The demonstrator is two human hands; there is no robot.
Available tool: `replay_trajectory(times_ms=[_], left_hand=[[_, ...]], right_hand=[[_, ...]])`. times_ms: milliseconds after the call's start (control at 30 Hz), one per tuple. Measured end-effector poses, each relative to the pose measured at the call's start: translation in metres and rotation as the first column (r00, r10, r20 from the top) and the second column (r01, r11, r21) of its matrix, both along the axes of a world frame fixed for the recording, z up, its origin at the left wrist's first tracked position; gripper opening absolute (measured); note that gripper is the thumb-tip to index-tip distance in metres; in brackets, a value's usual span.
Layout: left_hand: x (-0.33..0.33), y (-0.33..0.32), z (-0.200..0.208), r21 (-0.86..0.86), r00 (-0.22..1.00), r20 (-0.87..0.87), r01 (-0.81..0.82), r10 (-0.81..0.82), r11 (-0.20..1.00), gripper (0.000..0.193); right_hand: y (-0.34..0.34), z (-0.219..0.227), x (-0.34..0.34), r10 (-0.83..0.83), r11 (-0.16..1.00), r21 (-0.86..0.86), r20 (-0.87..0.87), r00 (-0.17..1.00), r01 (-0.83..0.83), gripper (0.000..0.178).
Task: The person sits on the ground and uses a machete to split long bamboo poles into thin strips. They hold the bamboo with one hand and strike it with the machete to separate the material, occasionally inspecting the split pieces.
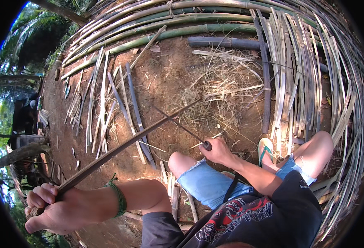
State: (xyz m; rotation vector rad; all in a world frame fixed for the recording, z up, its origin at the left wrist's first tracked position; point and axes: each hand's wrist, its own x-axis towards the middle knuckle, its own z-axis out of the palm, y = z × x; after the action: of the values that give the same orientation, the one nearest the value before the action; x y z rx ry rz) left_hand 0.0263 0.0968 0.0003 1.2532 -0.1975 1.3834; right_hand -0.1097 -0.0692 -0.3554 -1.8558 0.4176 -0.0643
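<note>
My left hand (68, 208), with a green cord around its wrist, is closed on one end of a long dark bamboo strip (116, 155). The strip slants up and away to the right, its far tip over the pile of shavings. In my right hand (219, 151), above my knee, is the dark handle of a knife (186, 129). Its thin blade points up and to the left and crosses the strip past the middle. Whether the blade touches the strip I cannot tell.
Curly bamboo shavings (227, 84) lie ahead on the brown soil. Split bamboo strips (287, 74) are stacked at the right, more strips (101, 99) at the left. Long bamboo poles (182, 31) run across the back. A dark bamboo piece (225, 42) lies before them.
</note>
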Motion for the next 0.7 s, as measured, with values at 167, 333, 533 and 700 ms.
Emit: replay_trajectory(times_ms=[167,333,533,700], left_hand=[[-0.008,-0.012,-0.003,0.013,0.999,0.011,-0.037,0.037,0.999,0.06],[-0.018,0.0,-0.003,0.073,0.977,0.008,0.212,-0.213,0.975,0.059],[-0.028,-0.01,-0.002,0.087,0.924,0.02,0.38,-0.382,0.921,0.06],[-0.034,0.016,-0.009,0.104,0.761,0.016,0.644,-0.648,0.758,0.06]], right_hand=[[-0.017,0.008,0.001,-0.04,0.998,-0.053,-0.114,0.993,0.034,0.027],[-0.006,0.065,-0.001,0.092,0.995,0.036,0.132,0.987,-0.097,0.024],[-0.067,-0.105,-0.007,-0.142,0.98,-0.187,-0.38,0.914,0.074,0.022],[-0.033,-0.043,-0.003,-0.041,0.995,-0.092,-0.098,0.994,0.032,0.024]])
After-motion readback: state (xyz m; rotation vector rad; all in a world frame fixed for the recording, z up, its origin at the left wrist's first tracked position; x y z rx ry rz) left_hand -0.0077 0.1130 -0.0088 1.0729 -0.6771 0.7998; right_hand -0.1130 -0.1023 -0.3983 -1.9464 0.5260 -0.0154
